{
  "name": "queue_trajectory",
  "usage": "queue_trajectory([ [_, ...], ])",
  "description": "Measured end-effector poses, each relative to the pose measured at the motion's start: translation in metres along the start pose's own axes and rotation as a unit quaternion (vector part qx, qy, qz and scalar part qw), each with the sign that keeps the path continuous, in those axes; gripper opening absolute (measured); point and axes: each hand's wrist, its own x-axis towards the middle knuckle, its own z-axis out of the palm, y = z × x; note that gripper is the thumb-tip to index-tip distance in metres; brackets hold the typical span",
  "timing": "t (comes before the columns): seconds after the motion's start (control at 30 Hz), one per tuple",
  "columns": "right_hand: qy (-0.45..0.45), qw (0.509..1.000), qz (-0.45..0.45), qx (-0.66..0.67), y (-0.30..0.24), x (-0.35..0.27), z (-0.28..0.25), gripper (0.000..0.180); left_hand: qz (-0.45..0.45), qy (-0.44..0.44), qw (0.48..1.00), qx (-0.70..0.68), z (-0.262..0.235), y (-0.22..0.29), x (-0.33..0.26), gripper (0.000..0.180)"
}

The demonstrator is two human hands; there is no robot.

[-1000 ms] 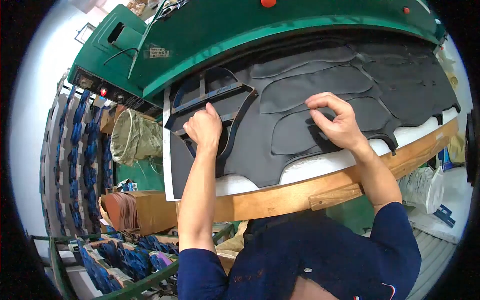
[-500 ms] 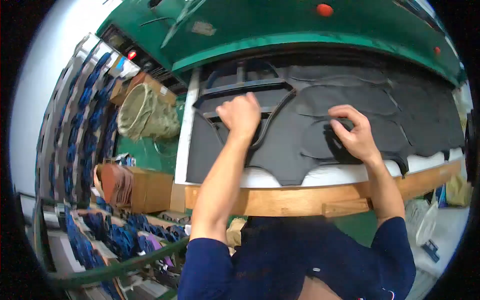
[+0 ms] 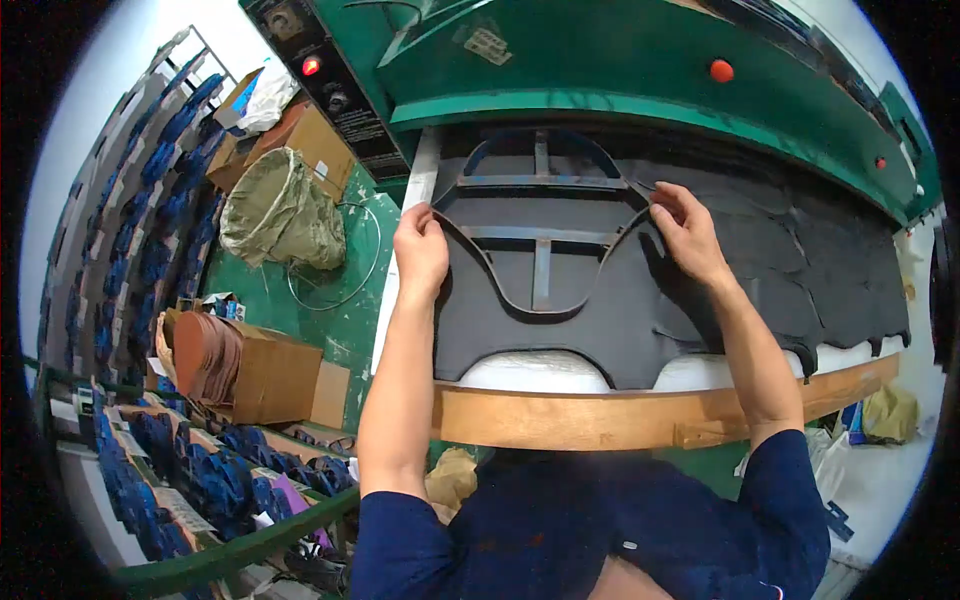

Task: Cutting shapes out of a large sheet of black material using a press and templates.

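Die (image 3: 542, 245), a metal outline with crossbars, lay on the black sheet (image 3: 480, 330), at one o'clock from the centre of my remote view. At the die's nine o'clock, I had the left hand (image 3: 420, 248) closed, thumb and fingers pinching its corner. At three o'clock, I had the right hand (image 3: 690, 238) half curled, fingertips at the opposite corner; I could not tell whether they gripped or merely touched. Reckoned from the die, the green machine (image 3: 640, 70) stood at twelve o'clock, the wooden edge (image 3: 560, 418) at six, the box (image 3: 270, 375) at eight and the bag (image 3: 285, 215) at nine.
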Motion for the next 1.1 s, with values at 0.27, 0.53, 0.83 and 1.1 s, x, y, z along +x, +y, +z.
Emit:
queue_trajectory([
  [0.27,0.031,0.997,0.059,-0.045,0.009,0.005,0.015,0.026,0.070,-0.122,0.989,0.038,-0.034,-0.035,0.010,0.047],
  [0.53,0.000,0.992,0.102,-0.073,0.020,0.018,0.012,0.028,-0.096,-0.201,0.946,-0.237,-0.050,-0.033,0.036,0.045],
  [0.83,-0.030,0.987,0.158,-0.013,0.021,0.025,0.001,0.031,-0.098,-0.216,0.920,-0.311,-0.055,-0.030,0.041,0.042],
  [1.1,-0.018,0.981,0.192,0.039,0.014,0.017,-0.013,0.031,0.083,-0.126,0.981,-0.125,-0.030,-0.016,0.033,0.041],
])
